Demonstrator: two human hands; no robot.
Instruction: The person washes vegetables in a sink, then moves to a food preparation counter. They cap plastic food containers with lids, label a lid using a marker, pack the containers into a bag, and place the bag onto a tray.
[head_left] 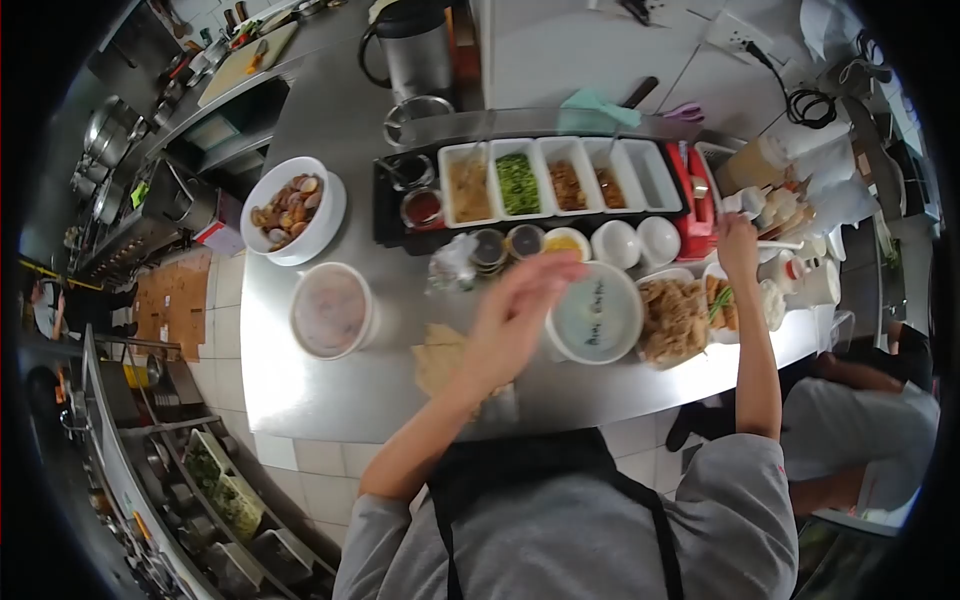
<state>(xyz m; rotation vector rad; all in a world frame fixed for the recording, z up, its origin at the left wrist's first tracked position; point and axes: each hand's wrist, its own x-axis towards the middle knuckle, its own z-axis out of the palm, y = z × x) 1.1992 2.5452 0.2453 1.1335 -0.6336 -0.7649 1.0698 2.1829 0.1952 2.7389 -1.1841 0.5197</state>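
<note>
My left hand (525, 310) is raised over the steel counter, blurred, beside a round tub with a written lid (597, 312); its fingers are smeared by motion. A beige cloth (440, 358) lies beneath that forearm. Over on the right, my right hand (738, 238) reaches to the end of the red holder (697, 190), its fingers bent down; what they touch is too small to tell. Close to this arm are a bag of brown shredded food (673, 318) and a container of orange and green vegetables (720, 300).
A black rack (400, 232) holds white trays of toppings. At the left stand a white bowl of shellfish (330, 205) and a lidded tub (332, 310). A steel jug (415, 50) stands behind. Another person (860, 430) is at the right, beyond the counter edge.
</note>
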